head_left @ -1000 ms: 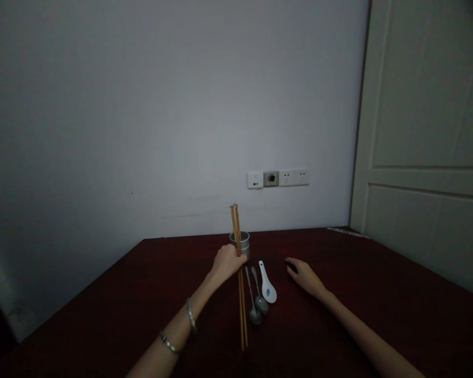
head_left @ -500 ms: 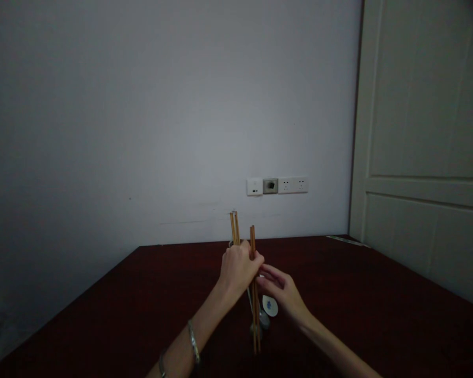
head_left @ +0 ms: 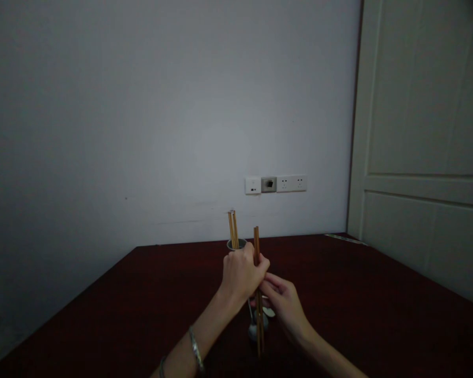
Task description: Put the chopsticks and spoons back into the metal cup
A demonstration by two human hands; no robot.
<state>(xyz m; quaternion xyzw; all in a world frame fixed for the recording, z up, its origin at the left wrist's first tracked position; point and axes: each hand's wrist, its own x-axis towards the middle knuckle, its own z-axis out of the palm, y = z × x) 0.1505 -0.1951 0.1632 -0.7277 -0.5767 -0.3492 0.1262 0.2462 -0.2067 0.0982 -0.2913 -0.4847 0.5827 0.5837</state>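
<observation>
My left hand is closed around a pair of wooden chopsticks, held nearly upright over the table. Just below it, my right hand has its fingers and thumb pressed against the same chopsticks, some fingertips lying behind them. Under the hands lie two metal spoons, partly covered by the chopsticks. A white spoon shows only in part beside my right hand. Behind my left hand stands a metal cup with several other chopsticks upright in it; its body is mostly hidden.
The dark red table reaches back to a pale wall. Sockets and switches sit on the wall behind the cup. At the right is a panelled door. A thin flat strip lies along the table's back right edge.
My left hand has carried the chopsticks rightward, away from the cup, and over the spoons. My right hand has come in from the table on the right and taken hold of them too.
</observation>
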